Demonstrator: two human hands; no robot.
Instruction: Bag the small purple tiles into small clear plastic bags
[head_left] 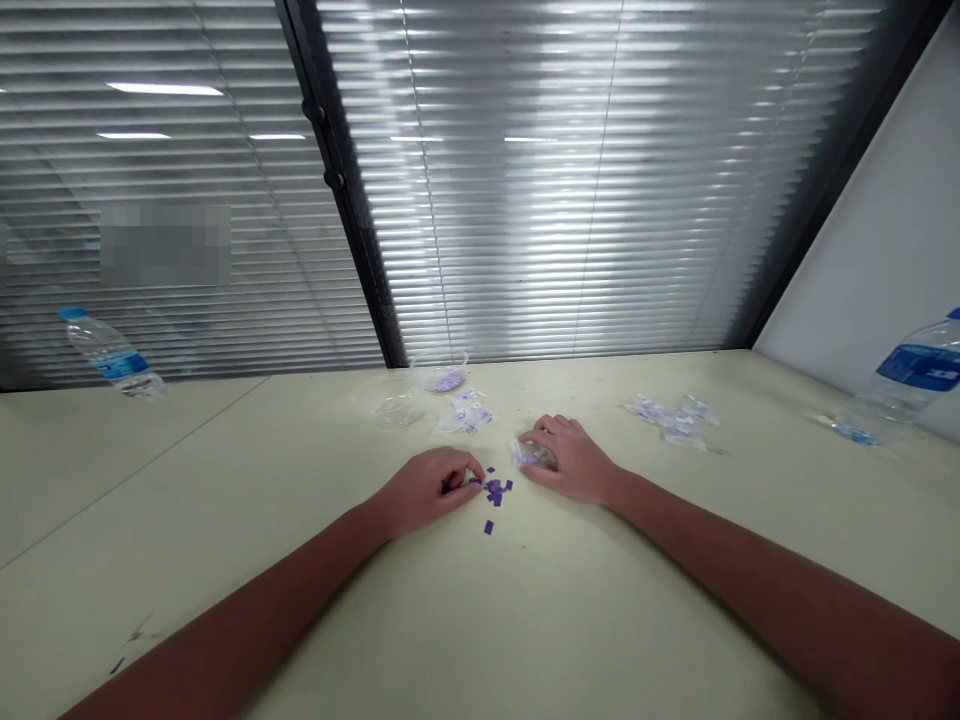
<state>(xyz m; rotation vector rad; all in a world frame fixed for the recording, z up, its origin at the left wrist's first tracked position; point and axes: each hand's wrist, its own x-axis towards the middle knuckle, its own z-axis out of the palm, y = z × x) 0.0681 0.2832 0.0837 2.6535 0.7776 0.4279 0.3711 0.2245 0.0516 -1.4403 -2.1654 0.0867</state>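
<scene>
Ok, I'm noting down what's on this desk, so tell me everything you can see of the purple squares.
The purple squares are small, flat, matte pieces; they are too small to tell their material. Most lie bunched in a loose cluster on the pale table, with a few strays around it and one lying apart, nearer the person. The left hand sits just beside the cluster, its fingertips pinching what looks like one more purple piece.

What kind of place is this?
It's probably an office or workroom. There's a long pale work table, slatted window blinds behind a glass wall, and a plastic water bottle at the table's far corner.
</scene>
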